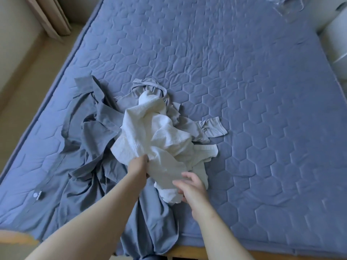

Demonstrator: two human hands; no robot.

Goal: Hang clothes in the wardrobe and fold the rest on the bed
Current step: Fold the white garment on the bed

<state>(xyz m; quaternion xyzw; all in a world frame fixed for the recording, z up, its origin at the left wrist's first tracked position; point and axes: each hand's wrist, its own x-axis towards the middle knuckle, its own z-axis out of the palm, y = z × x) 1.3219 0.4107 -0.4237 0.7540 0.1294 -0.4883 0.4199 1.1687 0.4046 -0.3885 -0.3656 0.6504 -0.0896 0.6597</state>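
A crumpled white ribbed garment [154,139] lies on top of a heap of clothes on the blue quilted bed [244,91]. Under it to the left sprawls a blue-grey shirt [90,143], which trails over the bed's near edge. A light grey top [189,126] pokes out behind and to the right of the white one. My left hand [138,167] pinches the white garment's near left edge. Fingers spread, my right hand [191,188] touches the garment's lower end from the right and grips nothing that I can see.
A small round white object [36,194] sits on the bed at the near left. Beige curtains [50,17] hang at the far left over a pale floor. White furniture [336,34] stands along the bed's right side. A clear plastic item [285,4] lies at the far right corner.
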